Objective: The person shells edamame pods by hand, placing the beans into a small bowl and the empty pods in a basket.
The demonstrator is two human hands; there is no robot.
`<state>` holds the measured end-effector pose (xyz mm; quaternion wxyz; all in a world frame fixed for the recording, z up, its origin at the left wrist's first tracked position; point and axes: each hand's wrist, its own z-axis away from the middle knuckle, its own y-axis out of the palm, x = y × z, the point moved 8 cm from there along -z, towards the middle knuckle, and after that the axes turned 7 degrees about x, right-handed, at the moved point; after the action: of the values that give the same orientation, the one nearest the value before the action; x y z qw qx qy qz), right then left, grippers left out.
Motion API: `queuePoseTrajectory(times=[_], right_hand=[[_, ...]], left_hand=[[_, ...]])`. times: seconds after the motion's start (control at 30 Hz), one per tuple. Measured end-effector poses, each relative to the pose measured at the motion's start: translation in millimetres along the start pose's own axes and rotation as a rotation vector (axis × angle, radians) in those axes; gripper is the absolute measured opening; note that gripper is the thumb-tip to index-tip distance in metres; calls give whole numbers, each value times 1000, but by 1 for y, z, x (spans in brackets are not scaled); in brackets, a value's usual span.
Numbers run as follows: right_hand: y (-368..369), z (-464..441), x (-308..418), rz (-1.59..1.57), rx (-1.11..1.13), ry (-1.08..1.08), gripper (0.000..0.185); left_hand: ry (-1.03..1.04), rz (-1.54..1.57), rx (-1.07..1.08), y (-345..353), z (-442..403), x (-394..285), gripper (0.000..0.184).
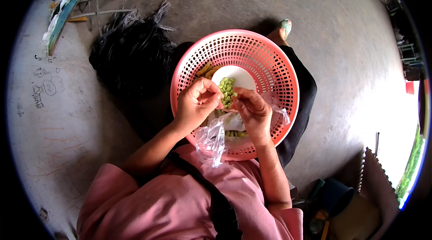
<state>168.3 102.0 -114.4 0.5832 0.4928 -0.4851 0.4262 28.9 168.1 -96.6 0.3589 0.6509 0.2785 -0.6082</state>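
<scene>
A pink perforated plastic basket (pixel 179 71) rests on my lap. Inside it sits a white bowl (pixel 244 78) with shelled green beans (pixel 226 85) in its near left part. Over the bowl's left side, my left hand (pixel 198 103) is closed in a pinch; what its fingertips hold is hidden. My right hand (pixel 254 112), above the right side, pinches a small green bean (pixel 235 94) between thumb and finger. Yellowish pods (pixel 204 69) lie left of the bowl. A clear plastic bag (pixel 211 141) hangs over the basket's near rim, with more green pieces beneath it.
A black bundle with frayed grey strands (pixel 130 55) lies to the left. Behind it leans a blue-green board (pixel 67 8) beside thin sticks. My foot in a slipper (pixel 285 26) is past the basket. A dark blue bucket (pixel 335 197) stands at the lower right.
</scene>
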Motion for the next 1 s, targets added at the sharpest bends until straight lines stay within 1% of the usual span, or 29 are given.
queuePoseTrajectory(times=[0.1, 0.13, 0.2, 0.23, 0.33, 0.37, 0.47, 0.5, 0.6, 0.63, 0.73, 0.77, 0.8, 0.87, 0.9, 1.0], right_hand=[[-16, -5, 23, 522, -91, -157, 36], [-23, -6, 24, 540, -141, -146, 29], [-39, -7, 19, 492, -183, -60, 23], [-43, -9, 27, 580, -198, -61, 18], [-50, -21, 33, 946, -178, -76, 16], [-54, -27, 26, 1000, -149, -29, 20], [-60, -42, -10, 1147, 26, 302, 24], [-63, -48, -22, 1107, 40, 335, 30], [-61, -57, -43, 835, 183, 370, 31], [-59, -57, -45, 777, 184, 288, 32], [-60, -55, -37, 867, 99, 237, 31], [-68, -56, -40, 844, 76, 247, 30], [-69, -54, -29, 812, 12, 276, 29], [-76, -53, -22, 839, -96, 264, 28], [-78, -53, -22, 857, -108, 264, 33], [-86, -52, -28, 832, -173, 239, 40]], left_hand=[[40, 10, -43, -5, 0, -3, 10], [46, 21, -50, -6, 0, -3, 10], [27, -1, -49, -6, 2, -2, 10], [18, -11, -48, -5, 2, -2, 10], [20, -17, -53, -4, 3, -4, 9], [23, -25, -59, -4, 3, -5, 8], [36, -55, -56, -2, 4, -6, 7], [42, -70, -45, -1, 5, -7, 7], [60, -98, -37, 1, 5, -9, 7], [67, -103, -40, 1, 5, -9, 7], [54, -78, -7, 3, 7, -9, 7], [53, -85, -17, 4, 8, -9, 8], [63, -117, -4, 4, 9, -9, 7], [85, -185, 28, 6, 9, -11, 6], [73, -199, 39, 6, 10, -7, 6], [120, -307, 65, 11, 9, -13, 7]])
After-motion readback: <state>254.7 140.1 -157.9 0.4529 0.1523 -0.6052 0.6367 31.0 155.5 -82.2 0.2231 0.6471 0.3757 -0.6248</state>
